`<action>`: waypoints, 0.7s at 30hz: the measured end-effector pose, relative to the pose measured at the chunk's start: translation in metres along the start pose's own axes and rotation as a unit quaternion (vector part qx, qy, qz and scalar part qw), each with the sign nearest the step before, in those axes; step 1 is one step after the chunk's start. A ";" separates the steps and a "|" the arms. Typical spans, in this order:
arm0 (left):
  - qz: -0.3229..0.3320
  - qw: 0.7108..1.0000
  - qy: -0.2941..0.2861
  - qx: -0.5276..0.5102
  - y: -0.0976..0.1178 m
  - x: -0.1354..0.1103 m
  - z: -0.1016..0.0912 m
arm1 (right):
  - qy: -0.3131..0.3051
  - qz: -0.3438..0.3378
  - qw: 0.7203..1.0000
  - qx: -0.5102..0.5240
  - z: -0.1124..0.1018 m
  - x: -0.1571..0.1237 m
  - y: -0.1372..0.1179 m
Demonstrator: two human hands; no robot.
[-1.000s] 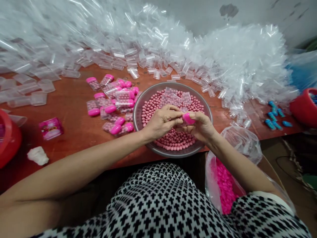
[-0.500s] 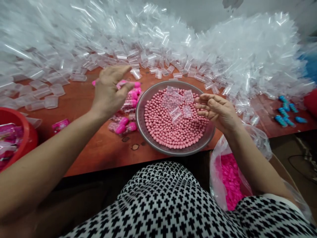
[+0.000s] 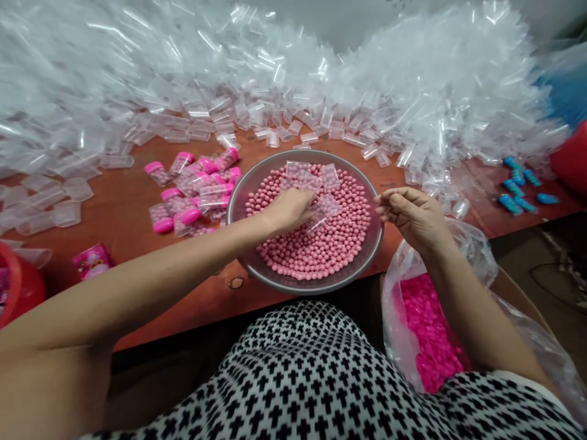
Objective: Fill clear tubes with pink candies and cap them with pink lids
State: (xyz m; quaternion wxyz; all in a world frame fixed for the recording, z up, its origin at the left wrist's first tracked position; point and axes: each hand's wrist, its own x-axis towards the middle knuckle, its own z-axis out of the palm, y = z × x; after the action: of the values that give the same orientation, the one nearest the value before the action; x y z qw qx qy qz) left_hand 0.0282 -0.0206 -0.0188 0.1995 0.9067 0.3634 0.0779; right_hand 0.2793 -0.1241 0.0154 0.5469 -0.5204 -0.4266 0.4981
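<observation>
A grey metal bowl (image 3: 305, 287) holds many pink candy balls (image 3: 316, 250). Several small clear plastic containers (image 3: 331, 176) lie on top of the balls. My left hand (image 3: 291, 211) is down in the bowl, fingers closed at a clear container (image 3: 324, 209); its fingertips are partly hidden. At the bowl's right rim my right hand (image 3: 413, 217) hovers with thumb and fingers pinched together. Whatever it may hold is too small to make out. Left of the bowl lies a group of filled containers with pink caps (image 3: 190, 216).
Heaped clear containers (image 3: 257, 67) span the back of the red-brown table (image 3: 142, 195). A bag of pink caps (image 3: 428, 330) stands below my right forearm. Blue pieces (image 3: 516, 195) lie at far right. A red tub (image 3: 22, 287) and a pink packet (image 3: 93, 261) sit at left.
My left hand has moved right from above the capped containers down into the bowl. My right hand's fingers have drawn together into a pinch. The camera view has shifted slightly.
</observation>
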 end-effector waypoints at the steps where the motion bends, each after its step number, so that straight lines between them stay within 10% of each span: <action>1: 0.007 1.000 -0.005 -0.006 -0.002 0.000 -0.001 | 0.003 0.000 1.000 0.002 -0.003 0.000 0.002; 13: 0.061 0.975 0.064 -0.202 0.048 -0.028 -0.036 | -0.145 -0.161 0.955 -0.201 0.039 -0.004 -0.008; 21: -0.121 0.768 0.171 -0.606 0.077 -0.040 -0.009 | -0.043 -0.118 0.992 -0.020 0.079 -0.018 0.015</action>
State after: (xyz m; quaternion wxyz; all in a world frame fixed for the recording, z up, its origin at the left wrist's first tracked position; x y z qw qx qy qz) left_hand 0.0450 -0.0953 0.0219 0.6495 0.5179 0.3753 0.4112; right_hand 0.1977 -0.1310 0.0085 0.5729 -0.4549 -0.5181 0.4432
